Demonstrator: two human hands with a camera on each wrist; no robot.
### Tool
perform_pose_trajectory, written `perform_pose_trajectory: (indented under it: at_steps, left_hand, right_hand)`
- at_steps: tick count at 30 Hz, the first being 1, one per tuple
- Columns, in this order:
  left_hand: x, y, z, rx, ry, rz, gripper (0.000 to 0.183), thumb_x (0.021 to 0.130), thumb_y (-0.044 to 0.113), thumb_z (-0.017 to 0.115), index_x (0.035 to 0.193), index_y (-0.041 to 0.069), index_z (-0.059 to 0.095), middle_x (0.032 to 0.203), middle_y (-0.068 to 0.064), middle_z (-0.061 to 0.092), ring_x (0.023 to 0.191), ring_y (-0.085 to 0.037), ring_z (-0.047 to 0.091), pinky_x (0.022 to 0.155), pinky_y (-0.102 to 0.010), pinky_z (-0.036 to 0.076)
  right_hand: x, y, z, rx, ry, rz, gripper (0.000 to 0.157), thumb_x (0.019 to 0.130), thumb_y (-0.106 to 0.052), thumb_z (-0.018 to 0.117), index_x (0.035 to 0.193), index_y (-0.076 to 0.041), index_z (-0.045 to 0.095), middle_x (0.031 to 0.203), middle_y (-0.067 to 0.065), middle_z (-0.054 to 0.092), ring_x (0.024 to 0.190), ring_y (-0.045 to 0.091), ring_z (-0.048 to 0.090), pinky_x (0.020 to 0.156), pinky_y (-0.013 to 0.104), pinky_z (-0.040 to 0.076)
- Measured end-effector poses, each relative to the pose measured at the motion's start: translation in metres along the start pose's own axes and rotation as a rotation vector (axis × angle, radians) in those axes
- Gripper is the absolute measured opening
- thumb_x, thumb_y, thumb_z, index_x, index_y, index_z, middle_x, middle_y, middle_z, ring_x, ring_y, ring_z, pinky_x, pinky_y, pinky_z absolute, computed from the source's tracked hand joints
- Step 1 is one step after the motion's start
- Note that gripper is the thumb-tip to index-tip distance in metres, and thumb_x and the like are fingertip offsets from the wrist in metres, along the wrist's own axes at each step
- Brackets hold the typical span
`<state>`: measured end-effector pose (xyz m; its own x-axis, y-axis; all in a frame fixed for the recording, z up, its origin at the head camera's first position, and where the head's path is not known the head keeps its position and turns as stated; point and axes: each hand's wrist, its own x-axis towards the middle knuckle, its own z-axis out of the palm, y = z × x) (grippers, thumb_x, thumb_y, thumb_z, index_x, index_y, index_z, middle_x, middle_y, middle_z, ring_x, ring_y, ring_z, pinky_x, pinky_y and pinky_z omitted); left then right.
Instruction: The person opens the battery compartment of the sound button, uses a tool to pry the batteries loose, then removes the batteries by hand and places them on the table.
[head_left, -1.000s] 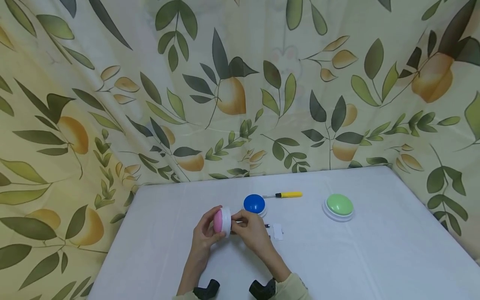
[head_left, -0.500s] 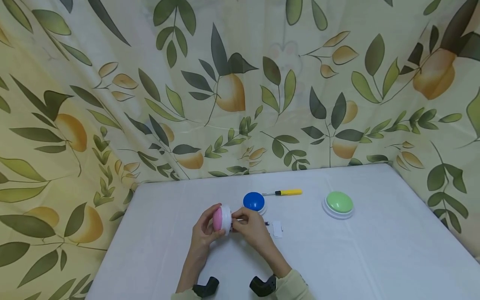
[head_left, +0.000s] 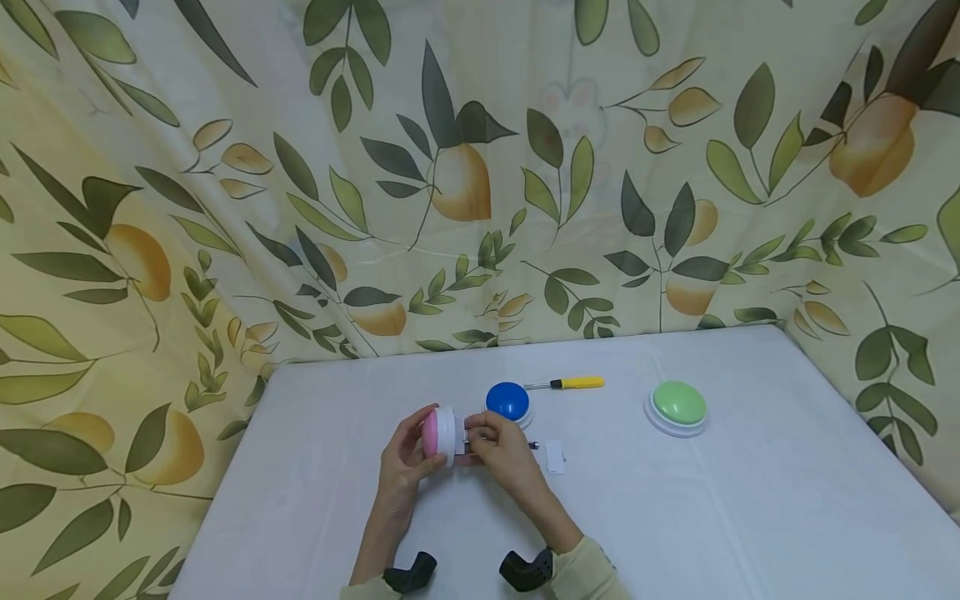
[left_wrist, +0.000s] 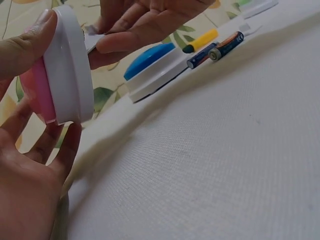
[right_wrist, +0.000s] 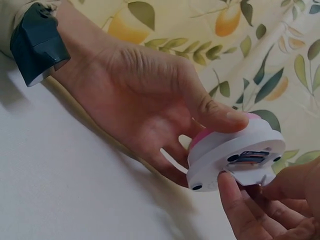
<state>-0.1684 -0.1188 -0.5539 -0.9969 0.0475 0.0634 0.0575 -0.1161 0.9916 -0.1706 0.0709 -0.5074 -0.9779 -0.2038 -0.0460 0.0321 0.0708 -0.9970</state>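
A person's left hand [head_left: 400, 462] gripped a round white plastic button with a pink dome [head_left: 444, 435] at the lower centre of the head view. The right hand [head_left: 501, 450] appeared to pinch a thin white plastic flap [right_wrist: 250, 175] at the button's underside, partly hidden by fingers, as a green-domed round white button [head_left: 678, 405] sat farther right.
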Motion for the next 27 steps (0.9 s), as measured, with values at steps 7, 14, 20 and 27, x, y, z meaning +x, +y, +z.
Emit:
perform_pose_trajectory:
  at_steps: [7,14,20,27]
  left_hand:
    - [0.001,-0.001,-0.001,0.002,0.012,-0.011,0.066,0.088,0.012,0.082,0.146,0.026,0.055,0.153,0.002,0.054,0.140,-0.018,0.049,0.108,-0.021,0.050]
    - [0.002,-0.004,-0.003,-0.019,0.045,-0.002,0.069,0.089,0.007,0.080,0.150,0.019,0.051,0.154,-0.001,0.052,0.137,-0.014,0.052,0.108,-0.022,0.049]
    - [0.002,-0.003,-0.002,-0.030,0.052,-0.019,0.067,0.090,0.008,0.079,0.150,0.020,0.051,0.155,-0.001,0.051,0.139,-0.017,0.049,0.108,-0.022,0.049]
    - [0.003,-0.003,-0.003,-0.028,0.058,-0.028,0.067,0.089,0.009,0.080,0.149,0.023,0.052,0.155,0.000,0.052,0.142,-0.020,0.047,0.108,-0.023,0.050]
  right_hand:
    - [0.004,0.005,0.002,-0.007,0.025,0.025,0.031,0.105,-0.002,0.056,0.135,0.004,0.055,0.117,0.024,0.075,0.097,0.028,0.077,0.086,0.039,0.064]
    - [0.004,0.009,0.006,0.042,0.023,0.029,0.034,0.104,0.000,0.054,0.138,0.006,0.052,0.112,0.026,0.075,0.088,0.030,0.078,0.082,0.039,0.065]
    - [0.004,0.011,0.009,0.066,0.021,0.049,0.042,0.101,0.001,0.057,0.141,0.006,0.048,0.115,0.027,0.074,0.088,0.033,0.079,0.081,0.039,0.065]
    - [0.004,0.011,0.010,0.077,0.034,0.058,0.044,0.103,-0.007,0.057,0.144,0.004,0.048,0.120,0.026,0.073,0.090,0.035,0.079,0.082,0.041,0.064]
